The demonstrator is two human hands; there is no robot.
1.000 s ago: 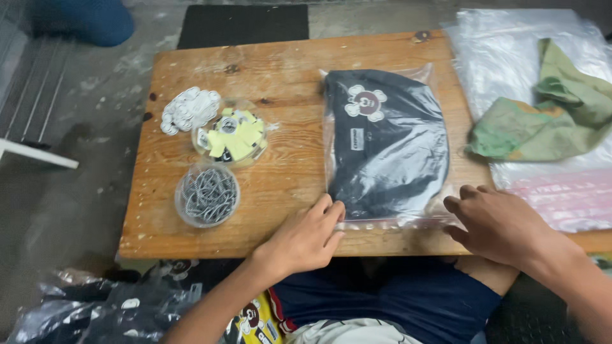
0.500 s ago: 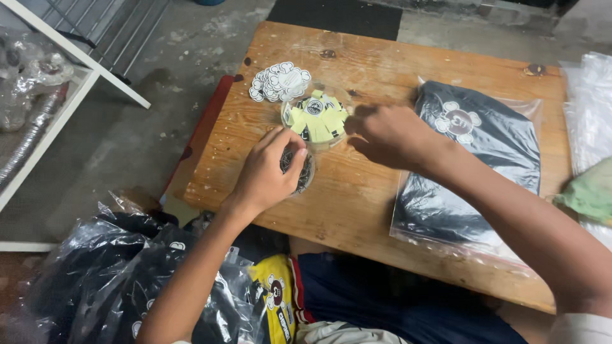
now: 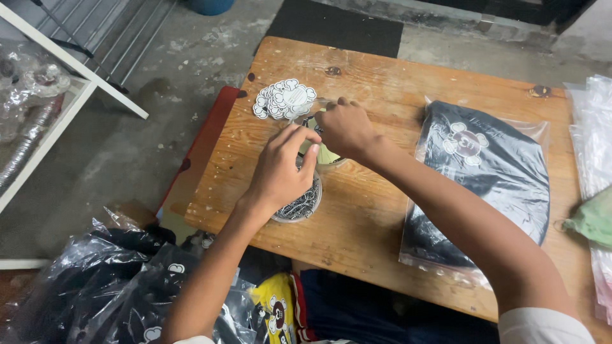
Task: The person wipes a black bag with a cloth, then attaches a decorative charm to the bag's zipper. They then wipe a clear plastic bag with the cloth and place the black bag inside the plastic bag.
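Observation:
My left hand [image 3: 279, 173] hovers over a clear round tub of metal pins [image 3: 301, 205], fingers bent and pinched toward the tub's far side. My right hand [image 3: 343, 129] reaches across to a second clear tub holding yellow tags [image 3: 326, 157], fingers curled down into it. What either hand pinches is hidden by the fingers. A pile of white cut-out stickers [image 3: 283, 98] lies just beyond both hands. A black garment in a clear bag [image 3: 484, 185] lies flat to the right on the wooden table [image 3: 376, 76].
Black plastic bags of packed garments [image 3: 115, 286] are heaped on the floor at lower left. A white metal rack [image 3: 57, 57] stands at left. More clear bags and a green cloth [image 3: 593, 220] sit at the right edge. A dark mat [image 3: 331, 25] lies beyond the table.
Both hands left the bagged garment and moved left to the two tubs. Since half a second ago the hands have drawn closer together over the tubs, and my view shifted left.

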